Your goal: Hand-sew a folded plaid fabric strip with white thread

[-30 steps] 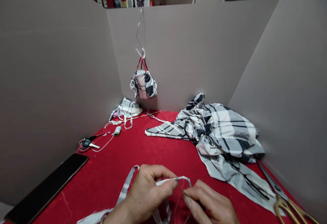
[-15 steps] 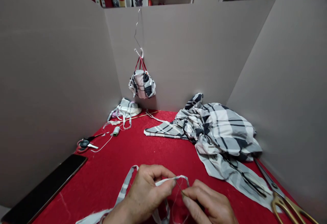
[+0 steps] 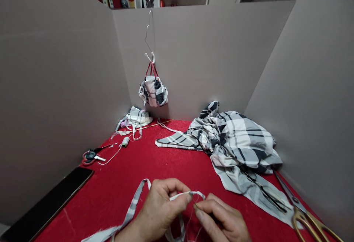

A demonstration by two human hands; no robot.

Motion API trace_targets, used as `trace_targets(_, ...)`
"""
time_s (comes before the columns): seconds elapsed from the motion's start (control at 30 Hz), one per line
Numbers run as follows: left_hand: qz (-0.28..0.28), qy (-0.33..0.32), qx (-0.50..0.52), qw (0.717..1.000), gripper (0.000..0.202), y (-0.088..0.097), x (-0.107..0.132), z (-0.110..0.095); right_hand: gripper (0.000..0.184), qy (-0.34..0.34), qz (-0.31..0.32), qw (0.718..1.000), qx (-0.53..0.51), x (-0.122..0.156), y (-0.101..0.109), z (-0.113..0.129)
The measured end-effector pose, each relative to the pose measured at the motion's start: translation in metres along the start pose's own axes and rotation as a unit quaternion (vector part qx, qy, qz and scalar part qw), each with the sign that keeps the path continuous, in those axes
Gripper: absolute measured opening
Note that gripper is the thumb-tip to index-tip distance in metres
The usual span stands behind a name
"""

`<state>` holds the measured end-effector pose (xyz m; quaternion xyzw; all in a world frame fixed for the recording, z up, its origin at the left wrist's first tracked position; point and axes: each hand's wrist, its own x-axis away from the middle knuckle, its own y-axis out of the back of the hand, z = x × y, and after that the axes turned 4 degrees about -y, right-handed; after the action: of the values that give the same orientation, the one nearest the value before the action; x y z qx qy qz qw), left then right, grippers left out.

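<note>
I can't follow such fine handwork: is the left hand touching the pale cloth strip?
Touching: the head view shows the left hand pinching the pale cloth strip between thumb and forefinger.

The bare left hand (image 3: 163, 209) is held with its back turned toward the camera, its extended thumb (image 3: 179, 203) pinched against the bent forefinger (image 3: 177, 185). The left wrist (image 3: 129, 231) is angled in from below. Just beside, the bare right hand (image 3: 224, 216) is held low, its thumb (image 3: 206, 223) and forefinger (image 3: 211, 207) pressed together.
</note>
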<state>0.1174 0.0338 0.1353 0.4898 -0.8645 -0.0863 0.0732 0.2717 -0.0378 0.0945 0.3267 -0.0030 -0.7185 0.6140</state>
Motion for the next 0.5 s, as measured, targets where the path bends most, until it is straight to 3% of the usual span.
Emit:
trace_targets(0.3, -0.025, -0.02, 0.017, 0.999, 0.019, -0.0036, 0.0001, 0.005, 0.02, -0.059, 0.004, 0.998, -0.039, 0.0019, -0.0037, -0.0018)
trace_targets(0.5, -0.024, -0.11, -0.013, 0.994, 0.017, -0.0037, 0.0028, 0.0059, 0.021, -0.088, 0.015, 0.995, -0.054, -0.0006, 0.0015, -0.0022)
